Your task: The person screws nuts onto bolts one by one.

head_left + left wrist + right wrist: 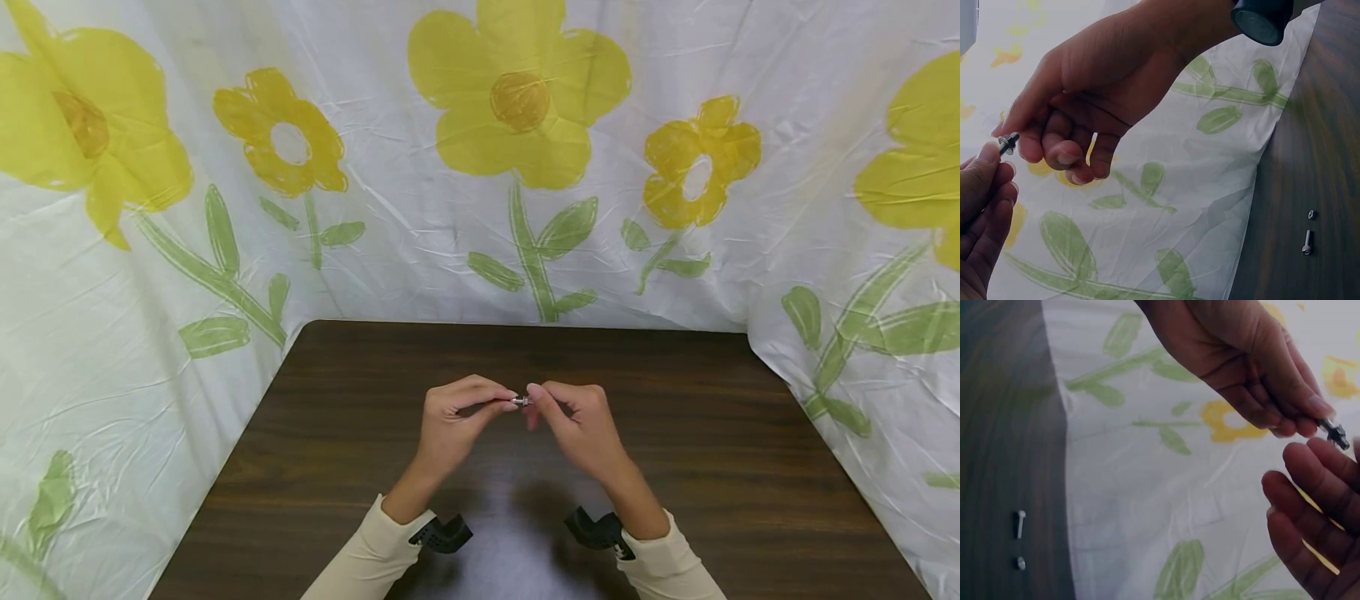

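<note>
Both hands meet above the table around a small metal bolt (521, 402). My left hand (457, 421) pinches it between thumb and fingertips, and its end points toward the right hand. A nut-like metal collar (1337, 434) sits around the bolt near that end. Thumb and index fingertip of my right hand (581, 425) are right at this end, on either side of it. In the right wrist view, the right hand's fingers (1319, 469) are spread and loosely bent, with the bolt's tip showing between thumb and index finger.
A second bolt (1307, 242) and a loose nut (1312, 215) lie on the dark wooden table (337, 367). A white flowered curtain (390, 250) borders its back and sides. Black camera mounts (444, 533) are on both wrists.
</note>
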Demonstrator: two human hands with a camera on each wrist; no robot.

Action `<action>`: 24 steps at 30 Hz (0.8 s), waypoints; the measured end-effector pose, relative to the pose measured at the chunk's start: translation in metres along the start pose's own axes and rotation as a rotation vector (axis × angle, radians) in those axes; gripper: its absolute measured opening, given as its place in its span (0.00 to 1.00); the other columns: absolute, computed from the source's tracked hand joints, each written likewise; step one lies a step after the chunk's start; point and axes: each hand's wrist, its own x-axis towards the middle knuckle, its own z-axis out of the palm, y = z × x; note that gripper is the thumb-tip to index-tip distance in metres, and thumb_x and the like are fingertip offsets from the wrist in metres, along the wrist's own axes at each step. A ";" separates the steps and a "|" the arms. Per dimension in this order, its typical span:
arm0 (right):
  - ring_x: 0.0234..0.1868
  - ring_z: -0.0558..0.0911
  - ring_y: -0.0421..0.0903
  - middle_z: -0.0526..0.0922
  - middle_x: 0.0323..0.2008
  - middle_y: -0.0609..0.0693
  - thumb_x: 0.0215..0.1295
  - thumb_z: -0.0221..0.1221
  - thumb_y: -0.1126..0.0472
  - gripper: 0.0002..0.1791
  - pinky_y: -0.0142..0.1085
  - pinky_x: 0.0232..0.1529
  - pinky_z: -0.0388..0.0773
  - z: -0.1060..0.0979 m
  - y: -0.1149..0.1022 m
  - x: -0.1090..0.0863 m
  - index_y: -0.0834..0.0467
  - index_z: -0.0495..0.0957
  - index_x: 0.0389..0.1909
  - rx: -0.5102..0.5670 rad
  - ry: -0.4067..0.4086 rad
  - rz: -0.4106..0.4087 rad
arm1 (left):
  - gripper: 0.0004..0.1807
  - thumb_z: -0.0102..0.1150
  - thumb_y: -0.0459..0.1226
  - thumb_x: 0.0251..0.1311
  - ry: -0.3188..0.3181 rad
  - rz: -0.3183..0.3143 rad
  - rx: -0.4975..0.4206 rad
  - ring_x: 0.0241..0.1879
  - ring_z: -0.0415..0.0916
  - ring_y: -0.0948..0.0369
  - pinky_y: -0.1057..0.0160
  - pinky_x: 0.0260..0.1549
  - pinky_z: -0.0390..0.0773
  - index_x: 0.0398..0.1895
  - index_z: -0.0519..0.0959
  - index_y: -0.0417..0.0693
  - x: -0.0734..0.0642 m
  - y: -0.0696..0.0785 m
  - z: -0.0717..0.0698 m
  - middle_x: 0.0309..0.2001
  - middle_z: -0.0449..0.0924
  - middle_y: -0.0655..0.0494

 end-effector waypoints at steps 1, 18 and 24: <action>0.17 0.72 0.36 0.83 0.20 0.42 0.69 0.58 0.75 0.18 0.28 0.17 0.67 0.000 0.000 0.000 0.53 0.83 0.23 -0.012 0.014 0.008 | 0.10 0.72 0.19 0.48 0.001 -0.001 0.003 0.32 0.85 0.56 0.64 0.33 0.84 0.34 0.88 0.35 0.000 0.000 0.000 0.32 0.87 0.47; 0.33 0.87 0.46 0.89 0.35 0.56 0.40 0.73 0.84 0.24 0.30 0.32 0.82 -0.008 0.009 0.003 0.65 0.86 0.42 0.045 0.019 -0.211 | 0.10 0.72 0.20 0.49 0.020 -0.017 0.015 0.32 0.84 0.57 0.65 0.33 0.84 0.35 0.88 0.37 0.000 0.000 -0.001 0.32 0.87 0.47; 0.31 0.86 0.45 0.88 0.33 0.56 0.40 0.72 0.85 0.23 0.30 0.32 0.82 -0.005 0.010 0.003 0.64 0.86 0.39 0.040 0.013 -0.210 | 0.10 0.72 0.19 0.49 0.018 -0.014 0.007 0.32 0.85 0.56 0.64 0.33 0.84 0.35 0.88 0.36 0.000 0.000 -0.001 0.32 0.87 0.47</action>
